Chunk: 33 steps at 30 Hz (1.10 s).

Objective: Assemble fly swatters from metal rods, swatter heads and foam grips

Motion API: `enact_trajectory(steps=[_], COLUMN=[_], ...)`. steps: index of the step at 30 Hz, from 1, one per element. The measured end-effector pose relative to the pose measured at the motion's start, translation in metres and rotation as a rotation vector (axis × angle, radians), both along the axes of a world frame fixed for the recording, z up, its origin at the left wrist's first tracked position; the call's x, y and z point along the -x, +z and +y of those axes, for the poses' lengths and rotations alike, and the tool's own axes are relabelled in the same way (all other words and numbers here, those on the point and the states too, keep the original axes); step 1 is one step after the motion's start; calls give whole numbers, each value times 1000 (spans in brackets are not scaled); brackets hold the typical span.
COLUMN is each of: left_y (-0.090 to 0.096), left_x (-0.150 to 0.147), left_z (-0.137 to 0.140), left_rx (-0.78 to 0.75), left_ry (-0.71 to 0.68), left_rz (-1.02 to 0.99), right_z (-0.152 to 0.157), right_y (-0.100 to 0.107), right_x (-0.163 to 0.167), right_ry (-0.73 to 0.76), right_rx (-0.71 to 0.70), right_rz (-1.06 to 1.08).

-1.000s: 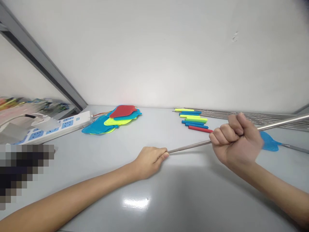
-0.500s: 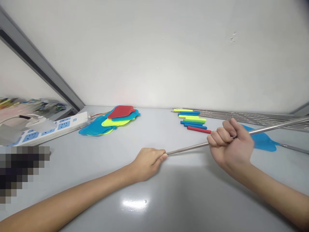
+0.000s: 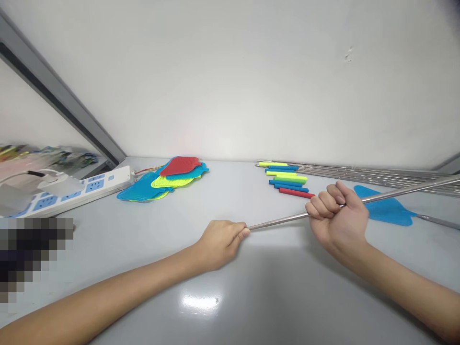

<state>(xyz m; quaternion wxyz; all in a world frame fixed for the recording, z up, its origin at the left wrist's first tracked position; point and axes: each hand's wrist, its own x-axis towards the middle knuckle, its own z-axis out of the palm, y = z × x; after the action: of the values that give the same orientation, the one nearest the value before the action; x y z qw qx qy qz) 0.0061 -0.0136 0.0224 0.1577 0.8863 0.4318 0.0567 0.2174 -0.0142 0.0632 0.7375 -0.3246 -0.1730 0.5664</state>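
Observation:
A metal telescopic rod (image 3: 280,221) slants up to the right across the table and runs out of view. My left hand (image 3: 223,244) is closed around its lower left end, hiding the tip. Farther along the same rod, my right hand (image 3: 338,215) wraps its fingers round it, palm side toward me. Behind the right hand lies a blue fly swatter (image 3: 390,211) with a metal shaft. Several coloured handle sleeves (image 3: 287,176), yellow, blue and red, lie in a stack beyond the hands.
Several bare metal rods (image 3: 377,175) lie along the wall at the back right. Fly swatter heads (image 3: 181,166) in red, blue and yellow are piled at the back left. A white power strip (image 3: 77,191) with a plug stands on the left of the grey table (image 3: 266,297).
My right hand has slid slightly left and down along the rod, uncovering more of the blue swatter. My left hand stays in place.

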Motion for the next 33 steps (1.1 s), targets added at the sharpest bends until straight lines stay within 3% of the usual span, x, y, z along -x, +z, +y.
enact_trajectory(steps=[33], left_y=[-1], left_x=[-3], left_z=[-1], left_rx=[-79], left_ry=[-2], left_rz=[96], right_z=[6], right_y=[-12], right_x=[1], right_ry=[-10], right_rx=[65], right_rz=[115])
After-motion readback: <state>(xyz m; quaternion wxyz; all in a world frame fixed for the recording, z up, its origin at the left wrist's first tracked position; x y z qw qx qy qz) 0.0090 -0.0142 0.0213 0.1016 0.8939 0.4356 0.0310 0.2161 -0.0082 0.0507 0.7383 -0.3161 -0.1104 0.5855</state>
